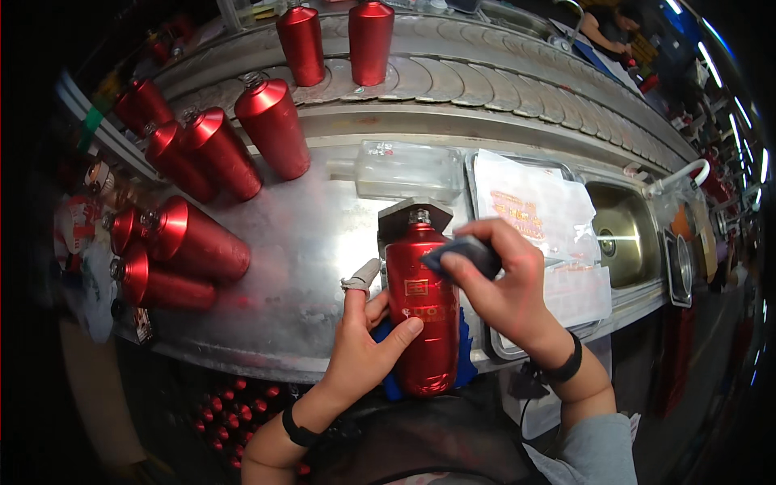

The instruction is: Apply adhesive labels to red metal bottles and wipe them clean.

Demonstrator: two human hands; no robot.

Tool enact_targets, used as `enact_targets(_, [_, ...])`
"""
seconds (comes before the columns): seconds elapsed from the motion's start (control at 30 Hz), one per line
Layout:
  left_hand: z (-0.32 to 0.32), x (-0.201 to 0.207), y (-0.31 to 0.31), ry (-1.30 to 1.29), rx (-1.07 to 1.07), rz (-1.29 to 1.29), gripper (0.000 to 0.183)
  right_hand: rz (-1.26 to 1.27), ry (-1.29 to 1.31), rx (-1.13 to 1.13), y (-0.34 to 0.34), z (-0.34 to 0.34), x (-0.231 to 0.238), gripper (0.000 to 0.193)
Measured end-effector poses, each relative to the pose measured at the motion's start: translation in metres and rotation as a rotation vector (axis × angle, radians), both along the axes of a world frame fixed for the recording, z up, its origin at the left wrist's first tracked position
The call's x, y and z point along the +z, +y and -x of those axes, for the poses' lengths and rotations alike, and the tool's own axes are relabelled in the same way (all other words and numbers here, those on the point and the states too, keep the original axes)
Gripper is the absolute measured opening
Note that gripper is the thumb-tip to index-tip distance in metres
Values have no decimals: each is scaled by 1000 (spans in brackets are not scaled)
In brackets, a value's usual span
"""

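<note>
A metallic red bottle [424,339] with gold markings and a clear threaded neck lies in front of me, its neck pointing away. Under it are a dark angular rest [394,220] and a blue cloth [466,356]. My left hand [368,343] grips the bottle's left side, thumb across its front; a pale cover [361,276] wraps the index fingertip. In my right hand [509,279] is a dark, flat scraper-like pad [473,257], pinched between thumb and fingers. Its edge is at the bottle's upper right side; whether it touches I cannot tell.
Several red bottles [273,129] stand on the steel bench [299,267] at left; two more bottles [370,48] ride the slatted conveyor [436,81]. A clear block [410,170], decal sheets [525,210] on a tray, and a sink [622,230] lie beyond and right. Another person [610,32] sits far right.
</note>
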State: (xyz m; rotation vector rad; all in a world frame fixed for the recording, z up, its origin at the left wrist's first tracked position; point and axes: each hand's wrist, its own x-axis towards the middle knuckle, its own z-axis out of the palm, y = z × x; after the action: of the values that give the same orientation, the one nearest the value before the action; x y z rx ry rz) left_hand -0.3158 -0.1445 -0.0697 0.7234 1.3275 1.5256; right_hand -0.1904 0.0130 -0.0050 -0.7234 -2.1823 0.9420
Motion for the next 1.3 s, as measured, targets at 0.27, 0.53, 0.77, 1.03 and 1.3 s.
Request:
enact_targets(0.27, [-1, 3, 0, -19, 13, 9, 81, -146, 96, 62, -2, -5, -7, 20])
enact_targets(0.53, [5, -2, -4, -47, -2, 28, 76, -372, 73, 336, -38, -29, -6, 34])
enact_targets(0.77, [5, 6, -13, -178, 25, 6, 61, -639, 1, 155, -40, 4, -5, 26])
enact_targets(1.03, [5, 5, -10, -29, -49, -46, 62, -587, 88, 176, -40, -15, -8, 37])
enact_targets(1.3, [-5, 7, 8, -50, -19, -5, 57, 650, 238, -218, -43, -21, -23, 19])
